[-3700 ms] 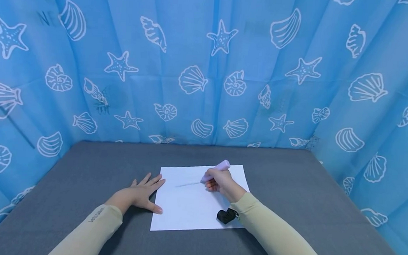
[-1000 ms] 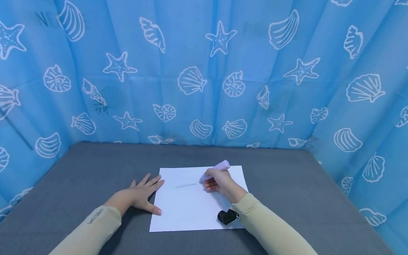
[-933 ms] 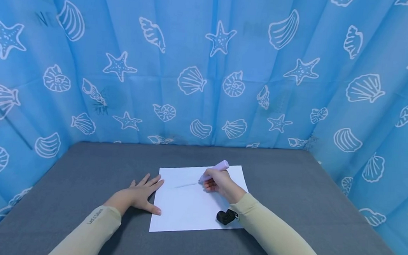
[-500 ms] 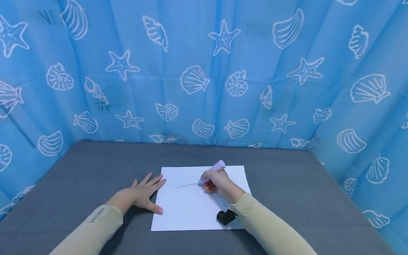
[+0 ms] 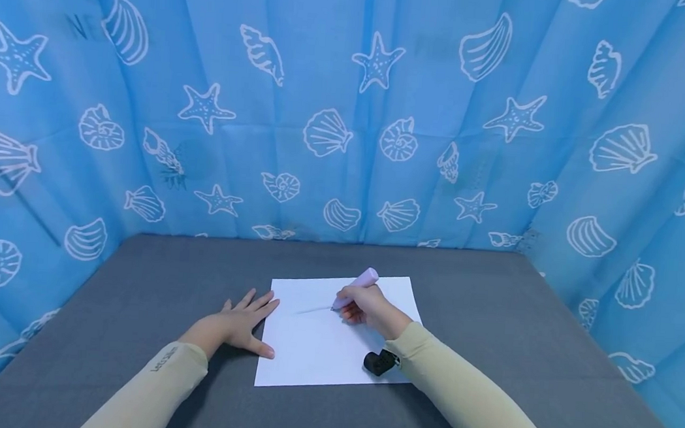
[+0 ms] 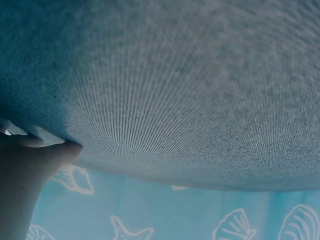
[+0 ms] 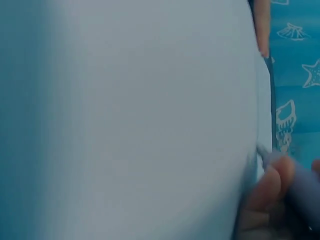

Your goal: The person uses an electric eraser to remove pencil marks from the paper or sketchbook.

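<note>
Gripping a pale lilac plastic marker [image 5: 354, 288] in curled fingers, the right hand [image 5: 368, 308] sets its tip on the white paper sheet [image 5: 323, 344], which lies near the middle of the grey fabric table [image 5: 138, 280]. The left hand [image 5: 231, 325] lies flat with straight fingers on the sheet's left edge; pinned on that side only, the paper could swivel or wrinkle under a hard stroke and skew the faint line [image 5: 313, 310].
</note>
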Demonstrator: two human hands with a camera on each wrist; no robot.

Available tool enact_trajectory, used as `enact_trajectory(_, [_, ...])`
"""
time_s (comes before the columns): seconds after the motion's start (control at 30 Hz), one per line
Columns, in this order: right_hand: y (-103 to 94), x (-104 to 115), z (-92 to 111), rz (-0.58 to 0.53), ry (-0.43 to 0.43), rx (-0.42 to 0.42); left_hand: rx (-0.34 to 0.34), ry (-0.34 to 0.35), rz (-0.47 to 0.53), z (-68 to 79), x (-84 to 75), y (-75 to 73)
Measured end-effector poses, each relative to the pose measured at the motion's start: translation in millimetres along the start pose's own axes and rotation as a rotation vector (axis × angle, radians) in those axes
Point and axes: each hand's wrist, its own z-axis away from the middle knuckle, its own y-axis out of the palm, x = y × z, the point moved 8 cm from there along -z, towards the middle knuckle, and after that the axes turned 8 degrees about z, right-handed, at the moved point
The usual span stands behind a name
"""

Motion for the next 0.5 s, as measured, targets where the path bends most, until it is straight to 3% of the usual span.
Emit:
enact_trajectory(0.17, [-1.4, -1.7, 2.8, 0.028, 0.012, 0.02, 0.0, 0.008, 0.008, -0.1, -2.6, 0.0])
enact_trajectory(0.5, [-6.6, -2.8, 1.7, -0.067, -0.006, 0.01, -0.002, 0.017, 0.01, 1.1, -3.4, 0.6])
